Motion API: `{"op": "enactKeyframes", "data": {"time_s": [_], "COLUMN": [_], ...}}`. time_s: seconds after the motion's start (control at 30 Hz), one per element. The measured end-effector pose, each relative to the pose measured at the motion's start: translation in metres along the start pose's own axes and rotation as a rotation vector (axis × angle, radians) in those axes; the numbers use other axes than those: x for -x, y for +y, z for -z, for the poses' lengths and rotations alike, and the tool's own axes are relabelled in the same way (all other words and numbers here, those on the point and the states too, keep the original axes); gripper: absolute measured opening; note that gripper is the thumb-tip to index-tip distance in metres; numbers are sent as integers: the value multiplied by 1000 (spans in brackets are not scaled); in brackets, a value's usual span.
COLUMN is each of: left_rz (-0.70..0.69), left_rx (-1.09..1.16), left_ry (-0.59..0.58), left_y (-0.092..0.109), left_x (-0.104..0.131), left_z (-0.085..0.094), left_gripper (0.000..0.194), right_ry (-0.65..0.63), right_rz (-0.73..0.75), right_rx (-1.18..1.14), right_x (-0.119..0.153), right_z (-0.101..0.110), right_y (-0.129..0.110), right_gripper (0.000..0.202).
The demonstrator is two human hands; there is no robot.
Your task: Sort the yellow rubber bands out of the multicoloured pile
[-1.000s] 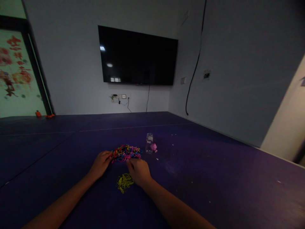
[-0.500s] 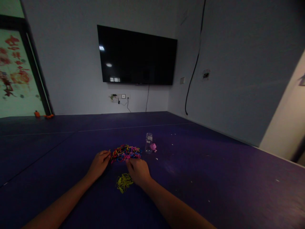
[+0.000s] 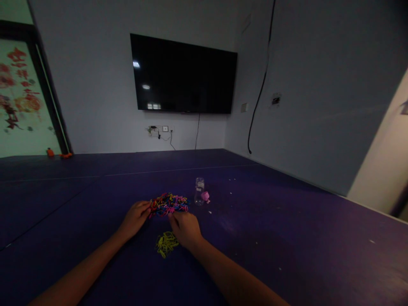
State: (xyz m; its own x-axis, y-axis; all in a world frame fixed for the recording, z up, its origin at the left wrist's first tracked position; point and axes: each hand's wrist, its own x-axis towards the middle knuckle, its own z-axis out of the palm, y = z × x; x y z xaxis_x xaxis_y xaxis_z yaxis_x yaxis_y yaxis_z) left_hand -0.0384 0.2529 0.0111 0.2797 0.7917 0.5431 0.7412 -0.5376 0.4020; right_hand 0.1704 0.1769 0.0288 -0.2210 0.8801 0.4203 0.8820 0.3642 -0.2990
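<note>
A heap of mixed-colour rubber bands (image 3: 168,203) lies on the purple surface between my hands. At its left edge, my left hand (image 3: 136,218) touches the bands with thumb and fingers drawn together; whatever they pinch is too small to make out. My right hand (image 3: 185,228) rests at the near right side of the heap, fingers curled closed, their tips partly hidden by the hand. Closer to me, just left of the right wrist, sits a smaller pile of yellow rubber bands (image 3: 166,244).
A clear bottle (image 3: 199,192) stands behind and right of the heap, beside a small pink object (image 3: 205,196). Small white scraps (image 3: 209,212) dot the purple surface (image 3: 255,221). A television (image 3: 185,76) hangs on the far wall; a black cable (image 3: 259,93) dangles at right.
My left hand has shifted slightly right, its fingertips now at the edge of the colourful heap. My right hand stays almost where it was.
</note>
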Motion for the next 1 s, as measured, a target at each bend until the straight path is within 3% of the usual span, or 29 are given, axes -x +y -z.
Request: {"op": "enactKeyframes", "data": {"time_s": [0.3,0.63,0.83,1.0], "left_rz": [-39,51,12,96], "left_rx": [15,-103,50,221], "left_ry": [-106,-200,-125,-26], "left_y": [-3,-17,-15,-18], "left_x": [-1,-3,-4,-6], "left_z": [1,-7,-5,-6], "left_gripper": [31,37,35,37], "right_ry": [-30,-23,-23,-17], "right_rz": [-11,-21,-15,6], "right_rx": [14,5,11,13], "right_x": [0,-1,-1,0], "right_z": [3,3,2,3], "right_y": [-2,-2,-2,-2], "right_gripper": [36,38,36,37]}}
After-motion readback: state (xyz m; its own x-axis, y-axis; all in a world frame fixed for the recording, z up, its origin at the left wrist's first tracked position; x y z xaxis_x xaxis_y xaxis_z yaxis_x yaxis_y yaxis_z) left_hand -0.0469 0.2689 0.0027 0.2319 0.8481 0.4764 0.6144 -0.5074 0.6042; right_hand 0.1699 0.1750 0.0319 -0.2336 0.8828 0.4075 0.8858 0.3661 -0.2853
